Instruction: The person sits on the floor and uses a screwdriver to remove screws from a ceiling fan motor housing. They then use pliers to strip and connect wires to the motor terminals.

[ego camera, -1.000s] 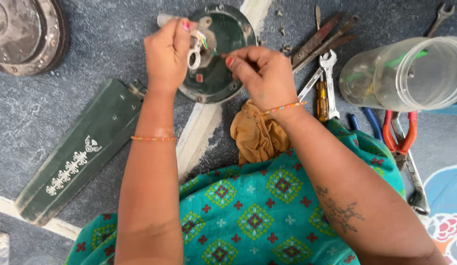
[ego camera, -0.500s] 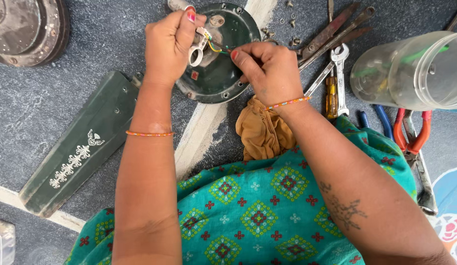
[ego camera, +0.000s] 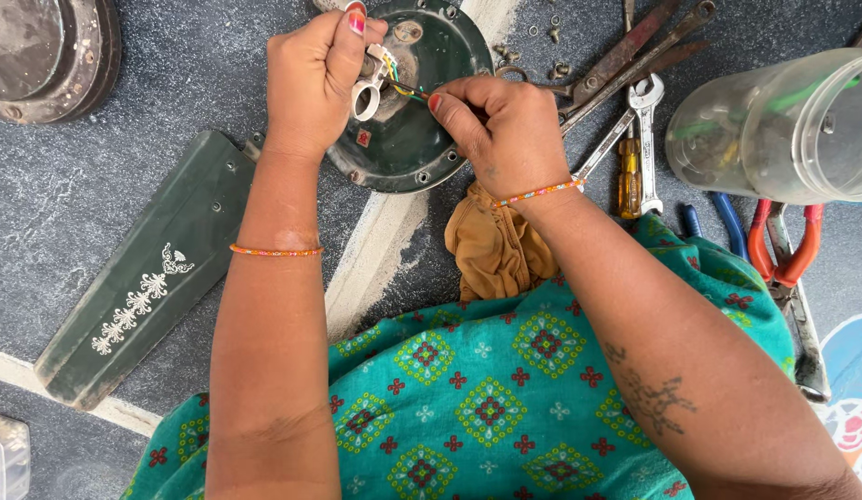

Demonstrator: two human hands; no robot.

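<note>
My left hand (ego camera: 318,79) pinches a small white plastic connector (ego camera: 368,91) with coloured wires (ego camera: 401,85) coming out of it. My right hand (ego camera: 499,125) grips those wires just to the right of the connector, fingers closed on them. Both hands hover over a round dark green metal fan motor plate (ego camera: 408,139) lying on the grey floor. A dark green fan blade (ego camera: 149,278) with a white floral pattern lies at the left, beside my left forearm.
A tan cloth (ego camera: 491,250) lies under my right wrist. Spanners (ego camera: 646,130), a yellow-handled screwdriver (ego camera: 629,176), pliers with red and blue handles (ego camera: 783,250) and a clear plastic jar (ego camera: 783,125) lie at the right. Loose screws (ego camera: 551,46) sit near the top. Another round metal part (ego camera: 42,56) is top left.
The view has shifted a little, so the plate and tools sit higher in frame. My hands have stayed together on the connector and wires, with the right fingers working closer to the connector.
</note>
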